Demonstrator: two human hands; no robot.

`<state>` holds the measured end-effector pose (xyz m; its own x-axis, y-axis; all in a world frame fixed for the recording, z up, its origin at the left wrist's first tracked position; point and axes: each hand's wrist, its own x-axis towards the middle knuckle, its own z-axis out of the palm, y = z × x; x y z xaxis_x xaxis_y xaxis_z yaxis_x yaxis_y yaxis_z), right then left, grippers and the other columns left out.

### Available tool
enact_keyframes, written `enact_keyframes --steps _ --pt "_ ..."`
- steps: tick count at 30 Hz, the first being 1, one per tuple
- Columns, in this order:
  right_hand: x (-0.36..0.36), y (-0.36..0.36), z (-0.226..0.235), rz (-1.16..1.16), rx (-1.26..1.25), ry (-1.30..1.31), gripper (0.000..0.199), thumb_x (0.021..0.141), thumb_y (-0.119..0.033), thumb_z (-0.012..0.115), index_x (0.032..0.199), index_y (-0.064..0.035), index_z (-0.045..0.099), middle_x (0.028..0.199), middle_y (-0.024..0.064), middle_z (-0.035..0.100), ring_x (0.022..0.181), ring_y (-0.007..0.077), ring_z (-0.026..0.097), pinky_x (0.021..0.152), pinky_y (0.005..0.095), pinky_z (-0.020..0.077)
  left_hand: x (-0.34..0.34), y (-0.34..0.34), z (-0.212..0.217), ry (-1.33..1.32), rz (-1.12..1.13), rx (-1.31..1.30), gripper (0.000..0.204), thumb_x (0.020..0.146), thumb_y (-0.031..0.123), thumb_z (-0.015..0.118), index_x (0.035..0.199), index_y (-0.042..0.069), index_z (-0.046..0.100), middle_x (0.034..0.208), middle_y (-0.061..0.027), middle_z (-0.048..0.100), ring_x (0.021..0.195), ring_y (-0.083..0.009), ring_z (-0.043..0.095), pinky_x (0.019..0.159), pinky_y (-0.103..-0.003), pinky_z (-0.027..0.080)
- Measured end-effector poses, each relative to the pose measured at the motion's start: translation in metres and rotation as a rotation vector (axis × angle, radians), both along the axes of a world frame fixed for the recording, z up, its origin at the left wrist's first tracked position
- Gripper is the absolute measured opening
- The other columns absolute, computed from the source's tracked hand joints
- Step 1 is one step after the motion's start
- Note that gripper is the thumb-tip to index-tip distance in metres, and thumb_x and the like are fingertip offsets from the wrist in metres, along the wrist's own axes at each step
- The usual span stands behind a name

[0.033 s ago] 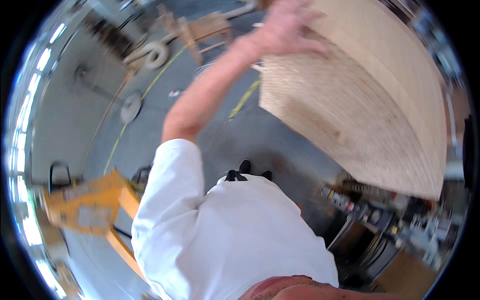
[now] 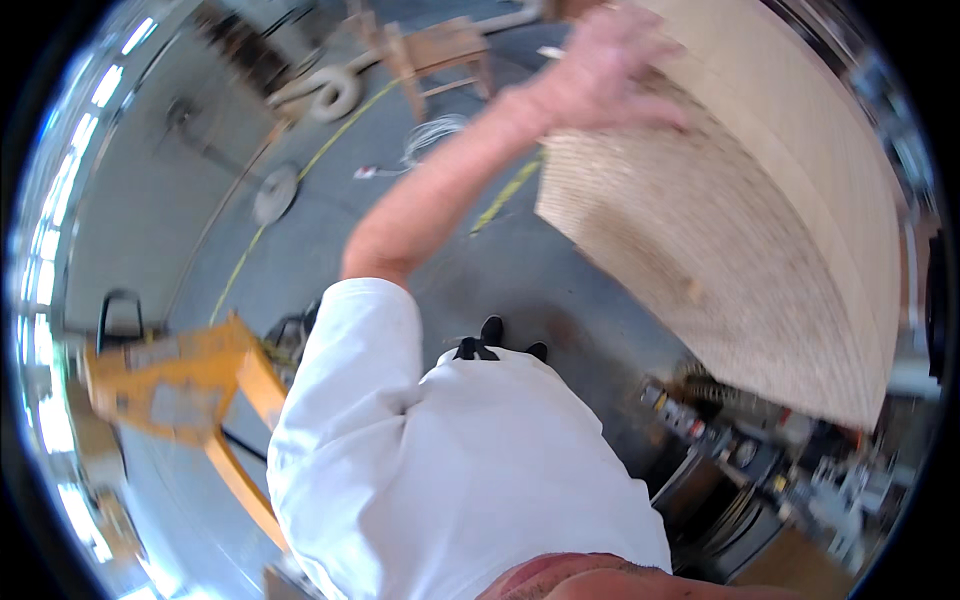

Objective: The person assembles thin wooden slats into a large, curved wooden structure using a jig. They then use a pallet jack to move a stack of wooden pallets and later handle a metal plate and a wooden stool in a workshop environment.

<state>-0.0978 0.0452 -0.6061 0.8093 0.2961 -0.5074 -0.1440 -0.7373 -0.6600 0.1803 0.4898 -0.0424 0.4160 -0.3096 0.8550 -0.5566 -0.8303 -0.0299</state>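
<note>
nearest the camera, a white garment (image 2: pixel 470 470) is seen filling the lower middle of the view, with a short white sleeve (image 2: pixel 350 340) ending above the elbow. past its hem, dark shoes (image 2: pixel 490 340) are seen on the grey concrete floor (image 2: pixel 300 230). to the left, an orange pallet truck (image 2: pixel 170 385) is parked on that floor, close beside the person.

from the sleeve, a bare forearm (image 2: pixel 440 200) is stretched upward and to the right. the left hand (image 2: pixel 610 70) is laid on the upper left edge of a large stack of pale wooden boards (image 2: pixel 760 200), at the top of the view. the fingers (image 2: pixel 650 100) are seen resting flat over the layered edge rather than pinching it, though motion blur keeps it from being told whether they are spread or pressed together. the stack is held tilted, its layered end face turned toward the camera, and it takes up most of the upper right of the picture. the right hand is not seen.

below the stack, at the lower right, a cluttered dark machine or bench (image 2: pixel 730 470) is made out only vaguely. farther off, a yellow line (image 2: pixel 505 195) is painted on the floor, a coiled pale hose (image 2: pixel 335 90) is lying near the top, and a wooden frame (image 2: pixel 440 50) is standing beyond it.
</note>
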Motion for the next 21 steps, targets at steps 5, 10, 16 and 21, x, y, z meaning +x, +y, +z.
enact_keyframes --steps 5,10,16,21 --pt "0.059 0.012 0.011 0.24 -0.078 0.166 0.019 0.083 -0.017 0.062 0.092 0.0 0.066 0.076 0.0113 0.065 0.059 0.0189 0.061 0.045 0.0323 0.047 -0.14 -0.009 -0.123 0.548 -0.11 -0.685 0.037 0.082 0.026 0.07 0.109 0.002 0.063 0.113 -0.0195 0.062 0.11 -0.0334 0.057 0.096 -0.042 0.044" --pt "0.15 0.062 0.029 0.395 -0.098 0.297 0.02 0.083 -0.018 0.062 0.092 -0.0001 0.066 0.077 0.0118 0.065 0.06 0.0192 0.061 0.045 0.0326 0.0471 -0.285 0.033 -0.372 1.138 0.633 -0.859 0.037 0.084 0.03 0.064 0.111 0.006 0.064 0.107 -0.0196 0.063 0.103 -0.0352 0.06 0.088 -0.042 0.048" --pt "0.287 0.145 0.023 1.269 -0.096 -0.321 0.018 0.083 -0.019 0.061 0.088 -0.0015 0.065 0.075 0.0115 0.064 0.057 0.0186 0.06 0.044 0.0328 0.0464 -0.501 0.097 -0.466 1.166 1.362 -1.607 0.033 0.078 0.034 0.065 0.092 0.005 0.072 0.094 -0.0179 0.069 0.093 -0.0305 0.067 0.083 -0.039 0.053" --pt "0.276 0.352 0.042 0.449 -0.147 0.271 0.014 0.083 -0.017 0.06 0.083 -0.0031 0.065 0.068 0.0072 0.06 0.053 0.0164 0.058 0.042 0.0308 0.0456 -0.549 0.148 -0.513 0.944 1.479 -1.802 0.033 0.077 0.031 0.065 0.095 0.005 0.073 0.095 -0.0179 0.07 0.094 -0.031 0.067 0.085 -0.038 0.052"
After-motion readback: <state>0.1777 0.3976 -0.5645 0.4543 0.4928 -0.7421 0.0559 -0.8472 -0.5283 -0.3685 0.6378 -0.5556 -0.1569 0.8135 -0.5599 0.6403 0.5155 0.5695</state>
